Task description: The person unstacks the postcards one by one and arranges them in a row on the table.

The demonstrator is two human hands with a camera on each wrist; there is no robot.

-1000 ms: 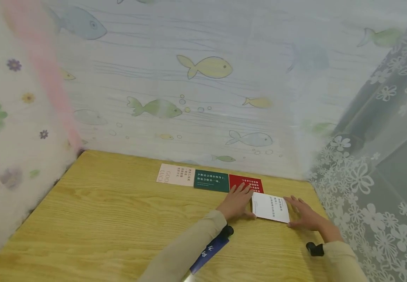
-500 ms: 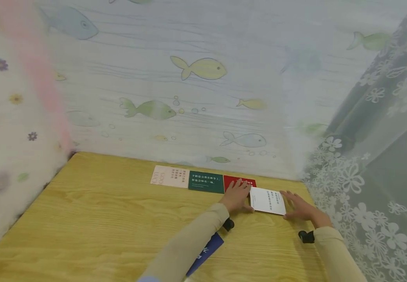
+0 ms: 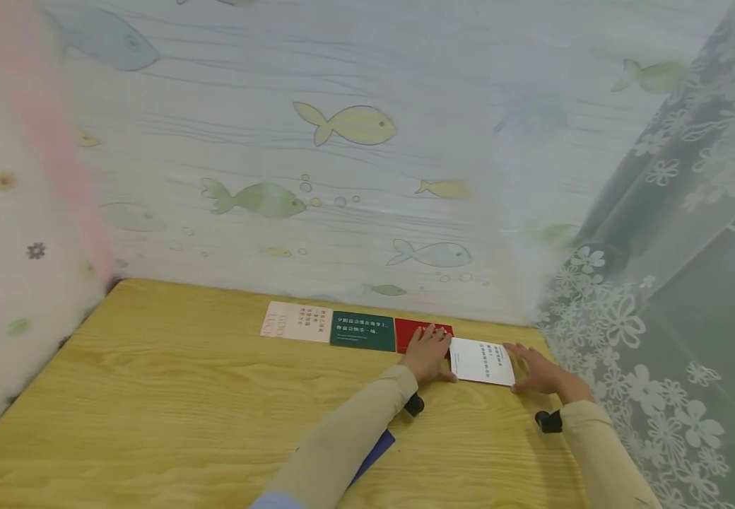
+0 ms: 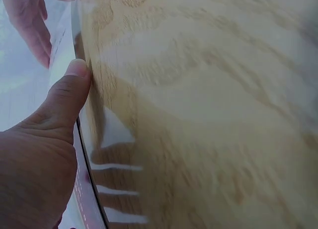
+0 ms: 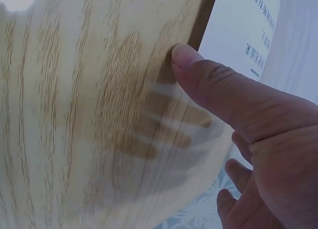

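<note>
A white card (image 3: pixel 482 362) with printed writing lies at the right end of a row of cards, between my two hands. My left hand (image 3: pixel 429 353) rests with spread fingers over the red card (image 3: pixel 408 335), its thumb (image 4: pixel 77 68) right at the white card's near left edge. My right hand (image 3: pixel 541 369) holds the white card's right end, thumb (image 5: pixel 186 55) at the near corner and index finger at the far one. Left of the red card lie a green card (image 3: pixel 362 331) and a pale pink card (image 3: pixel 296 322).
A blue card (image 3: pixel 375 454) lies partly hidden under my left forearm on the wooden table (image 3: pixel 170 396). Behind the row stands a fish-patterned wall covering (image 3: pixel 342 233). A flower-patterned lace curtain (image 3: pixel 654 353) hangs along the table's right edge.
The white card, tilted and bowed at its right end earlier, now lies flatter and more in line beside the red one. Both hands moved slightly back with it. The head view has shifted.
</note>
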